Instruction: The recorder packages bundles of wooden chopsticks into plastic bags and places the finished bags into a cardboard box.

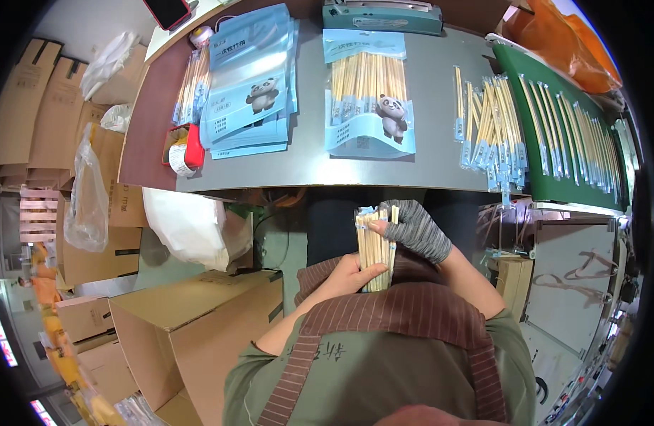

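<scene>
A bundle of wrapped chopsticks (373,245) stands roughly upright in front of my lap, below the table's front edge. Closed around its lower part is my left hand (347,275), bare, its thumb lying across the sticks. My right hand (419,231), in a grey fingerless glove, grips the top right of the same bundle with thumb and fingers. Beyond my hands, a clear-and-blue bag (369,135) filled with chopsticks lies flat on the table. A loose pile of wrapped chopsticks (494,121) spreads at the table's right.
A green belt (533,142) carries a row of wrapped chopsticks at right. Flat blue bags (249,78) are stacked at left, beside a red holder (193,145). A long teal device (382,15) sits at the back. An open cardboard box (199,319) stands at my left.
</scene>
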